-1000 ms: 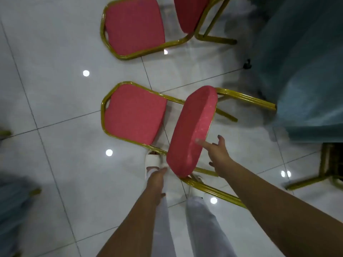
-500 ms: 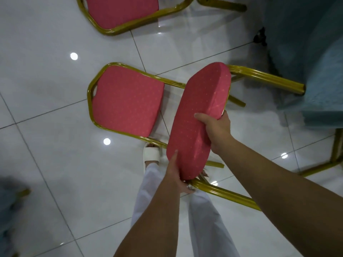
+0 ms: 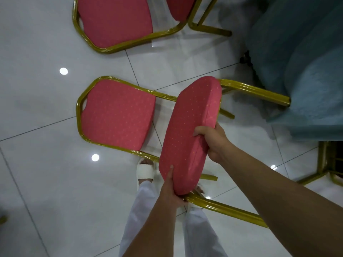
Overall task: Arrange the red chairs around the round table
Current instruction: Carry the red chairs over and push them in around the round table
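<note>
A red chair with a gold metal frame lies tipped on its back on the white tiled floor, its backrest [image 3: 118, 115] flat on the tiles and its seat cushion [image 3: 189, 132] standing up. My right hand [image 3: 213, 140] grips the cushion's right edge, thumb curled over the front. My left hand [image 3: 171, 190] holds the cushion's lower end where it meets the frame. A second red chair [image 3: 113, 21] lies on its back further away. The round table [image 3: 304, 58] under a teal cloth is at the upper right, and the chair's legs point toward it.
Gold legs of another chair [image 3: 326, 167] show at the right edge. My feet in white slippers [image 3: 145, 171] stand just behind the chair's frame. Open tiled floor stretches to the left.
Both hands reached in and took hold of the seat cushion: the right on its right edge, the left at its lower end. The view shifted slightly.
</note>
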Available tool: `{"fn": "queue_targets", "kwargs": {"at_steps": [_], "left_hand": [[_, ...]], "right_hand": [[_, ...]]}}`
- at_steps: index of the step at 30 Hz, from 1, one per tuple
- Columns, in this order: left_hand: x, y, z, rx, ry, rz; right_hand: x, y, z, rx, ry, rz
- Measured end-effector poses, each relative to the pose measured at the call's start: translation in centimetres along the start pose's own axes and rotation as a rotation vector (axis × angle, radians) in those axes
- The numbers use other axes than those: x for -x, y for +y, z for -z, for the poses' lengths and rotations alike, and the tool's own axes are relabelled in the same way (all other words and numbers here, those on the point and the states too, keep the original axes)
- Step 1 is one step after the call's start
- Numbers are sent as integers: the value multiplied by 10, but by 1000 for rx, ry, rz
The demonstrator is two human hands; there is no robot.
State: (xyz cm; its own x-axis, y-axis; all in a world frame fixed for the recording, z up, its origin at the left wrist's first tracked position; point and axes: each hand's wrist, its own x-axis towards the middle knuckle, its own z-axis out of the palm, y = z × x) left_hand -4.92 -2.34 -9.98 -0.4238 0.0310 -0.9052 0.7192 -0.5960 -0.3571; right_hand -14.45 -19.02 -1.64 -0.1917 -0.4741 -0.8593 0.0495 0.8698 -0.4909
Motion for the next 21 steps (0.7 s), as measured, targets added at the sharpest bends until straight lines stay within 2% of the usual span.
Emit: {"fn": "queue_targets", "kwargs": {"at_steps": [7,13,18,21], "left_hand": [[47,33,5,107,56,-168],[113,30,-19,121,2,-555],[125,-14,-48,101,192,-849],[96,-49,-67,-30,287,-957]], "right_hand": [[38,-35,-46,-54,-99,155],[71,-72,-18,-168,-331,215],[65,-70,59,-278,-485,69],[42,-58,112,-187,-373,-42]]}}
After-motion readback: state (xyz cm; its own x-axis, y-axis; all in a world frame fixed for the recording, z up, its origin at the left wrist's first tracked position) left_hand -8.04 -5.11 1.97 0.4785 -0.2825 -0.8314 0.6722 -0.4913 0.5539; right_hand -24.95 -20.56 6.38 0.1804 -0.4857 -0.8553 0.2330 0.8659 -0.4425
